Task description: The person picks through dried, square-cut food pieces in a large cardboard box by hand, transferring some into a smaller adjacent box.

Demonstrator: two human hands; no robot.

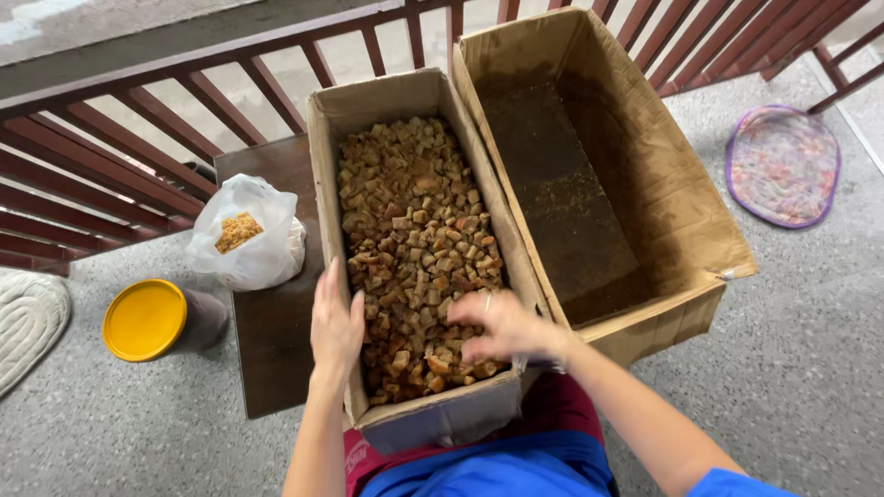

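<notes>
Down in the near end of the box (419, 110), the right hand (502, 324) rests on the brown cubes (414, 230), fingers curled together into them. Beside it, the left hand (335, 324) lies flat on the box's left wall, fingers straight and together, near the bag (249, 248) on the table (272, 340).

Two cardboard boxes (419, 101) (645, 138), one plastic bag (249, 235), one yellow-lidded container (147, 319), two mats (783, 166) (28, 322).
</notes>
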